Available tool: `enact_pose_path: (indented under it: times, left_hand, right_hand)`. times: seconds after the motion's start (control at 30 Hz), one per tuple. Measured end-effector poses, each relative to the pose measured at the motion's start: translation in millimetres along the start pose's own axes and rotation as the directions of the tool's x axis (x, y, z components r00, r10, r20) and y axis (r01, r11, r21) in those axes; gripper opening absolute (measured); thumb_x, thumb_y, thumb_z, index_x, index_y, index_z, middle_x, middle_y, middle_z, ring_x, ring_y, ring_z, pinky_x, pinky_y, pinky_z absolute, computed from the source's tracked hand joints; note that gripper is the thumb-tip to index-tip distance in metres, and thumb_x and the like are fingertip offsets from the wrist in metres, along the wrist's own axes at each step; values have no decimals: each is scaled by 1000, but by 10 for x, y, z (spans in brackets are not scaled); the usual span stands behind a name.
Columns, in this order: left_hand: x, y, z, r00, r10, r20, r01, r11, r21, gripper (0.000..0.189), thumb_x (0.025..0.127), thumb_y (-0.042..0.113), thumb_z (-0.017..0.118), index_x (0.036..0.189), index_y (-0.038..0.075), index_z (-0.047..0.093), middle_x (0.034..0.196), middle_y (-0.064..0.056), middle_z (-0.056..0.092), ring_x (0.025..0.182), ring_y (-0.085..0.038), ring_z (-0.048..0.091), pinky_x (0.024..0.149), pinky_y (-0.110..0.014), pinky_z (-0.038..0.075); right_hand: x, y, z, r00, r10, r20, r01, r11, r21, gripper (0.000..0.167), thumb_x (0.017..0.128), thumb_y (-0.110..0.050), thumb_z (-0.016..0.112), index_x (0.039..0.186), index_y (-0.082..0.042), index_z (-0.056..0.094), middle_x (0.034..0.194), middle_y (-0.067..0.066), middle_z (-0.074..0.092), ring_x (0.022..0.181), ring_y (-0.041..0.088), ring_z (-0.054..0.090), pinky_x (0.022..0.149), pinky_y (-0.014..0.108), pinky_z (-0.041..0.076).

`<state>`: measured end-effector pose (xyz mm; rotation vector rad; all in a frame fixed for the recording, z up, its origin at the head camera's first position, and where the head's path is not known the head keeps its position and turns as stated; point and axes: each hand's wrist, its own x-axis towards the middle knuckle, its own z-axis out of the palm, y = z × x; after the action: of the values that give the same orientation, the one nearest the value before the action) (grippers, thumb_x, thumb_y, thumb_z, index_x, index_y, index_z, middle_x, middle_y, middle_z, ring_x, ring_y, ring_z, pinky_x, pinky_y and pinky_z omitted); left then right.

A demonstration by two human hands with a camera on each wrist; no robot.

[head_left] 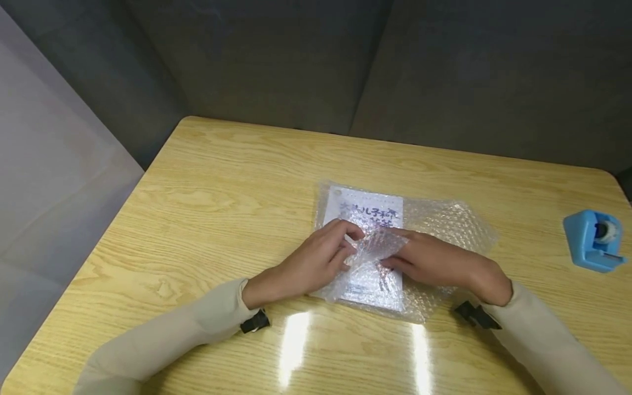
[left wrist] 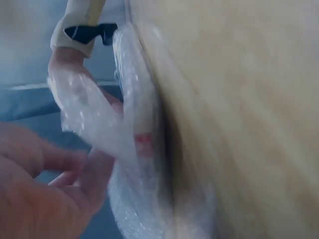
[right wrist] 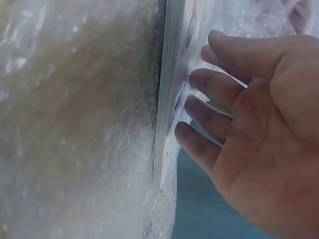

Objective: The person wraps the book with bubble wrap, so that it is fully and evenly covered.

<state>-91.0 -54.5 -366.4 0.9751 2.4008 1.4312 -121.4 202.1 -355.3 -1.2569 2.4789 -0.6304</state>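
A book [head_left: 367,200] with a white cover and dark handwritten-looking characters lies flat on a sheet of bubble wrap [head_left: 446,219]. Its page edges [right wrist: 167,94] show in the right wrist view. Over the middle of the cover stands a raised flap of the wrap [left wrist: 84,109]. My left hand [head_left: 323,258] is at the flap's left side, its bent fingers touching the plastic, with no clear pinch visible. From the right, my right hand [head_left: 427,258] reaches over the book, fingertips partly under the flap; its fingers look relaxed and apart in the right wrist view.
A blue tape dispenser [head_left: 582,241] with a roll in it stands at the right of the wooden table [head_left: 197,219]. Dark grey panels [head_left: 276,66] rise behind the table's far edge. Spare bubble wrap extends right of the book.
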Motion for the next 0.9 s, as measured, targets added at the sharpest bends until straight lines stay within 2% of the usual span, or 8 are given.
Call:
enact_pose_path:
  times: [0.1, 0.2, 0.33, 0.43, 0.5, 0.6, 0.73, 0.9]
  left_hand:
    - [23, -29, -13, 997, -15, 80, 4, 991, 134, 35, 96, -9, 65, 130, -5, 59, 127, -17, 65, 107, -26, 68, 93, -25, 56]
    - [30, -2, -9, 990, -25, 137, -18, 953, 302, 43, 92, -2, 74, 133, 1, 62, 131, -10, 67, 117, -24, 63, 104, -30, 50]
    - [17, 36, -1, 991, -12, 136, -57, 867, 496, 50, 88, 11, 83, 133, 9, 64, 129, -6, 63, 118, -24, 57, 102, -34, 48]
    - [13, 25, -7, 994, 14, 110, -76, 809, 583, 57, 84, 21, 88, 133, 9, 61, 133, -11, 57, 123, -29, 52, 105, -40, 47]
    - [18, 12, -21, 994, 6, 109, -70, 800, 597, 63, 83, 26, 89, 135, 7, 59, 140, -15, 53, 131, -33, 49, 111, -44, 43]
    - [27, -6, -48, 989, -29, 142, -60, 810, 584, 70, 85, 30, 87, 141, 4, 54, 148, -18, 51, 140, -35, 45, 119, -47, 35]
    - [27, -22, -83, 977, -65, 201, -61, 825, 562, 74, 89, 33, 83, 149, 6, 50, 156, -16, 48, 146, -34, 40, 123, -46, 28]
    - [23, -33, -108, 966, -74, 248, -76, 835, 545, 76, 91, 35, 80, 154, 9, 47, 161, -16, 42, 150, -35, 35, 125, -48, 25]
  right_hand:
    - [-9, -4, -9, 999, 30, 14, -30, 999, -22, 34, 103, -8, 62, 136, -5, 68, 157, 25, 45, 141, 44, 46, 111, 59, 43]
    - [-18, -8, -10, 998, 59, 28, -59, 998, -28, 36, 102, -3, 61, 137, -4, 67, 158, 27, 41, 142, 46, 44, 111, 59, 43]
    - [-18, -2, -6, 997, 69, 38, -68, 997, -31, 46, 96, 8, 59, 141, 0, 63, 158, 27, 40, 142, 47, 43, 110, 60, 43]
    - [-22, -6, -13, 995, 85, 50, -83, 996, -41, 50, 93, 11, 57, 143, 3, 60, 159, 26, 40, 142, 47, 43, 110, 60, 43]
    - [-23, -4, -17, 996, 81, 48, -79, 996, -40, 49, 95, 10, 57, 144, 3, 59, 159, 26, 40, 142, 47, 43, 111, 60, 42]
    - [-21, 1, -21, 997, 65, 39, -64, 998, -30, 49, 99, 7, 55, 147, 1, 56, 159, 26, 41, 143, 45, 42, 113, 60, 40]
    - [-17, 6, -23, 997, 61, 46, -61, 998, -4, 51, 103, 2, 52, 154, 0, 47, 160, 26, 39, 145, 45, 40, 115, 61, 37]
    - [-20, 8, -19, 993, 91, 76, -93, 995, 26, 53, 107, -2, 49, 158, 6, 35, 161, 28, 34, 147, 46, 36, 117, 62, 32]
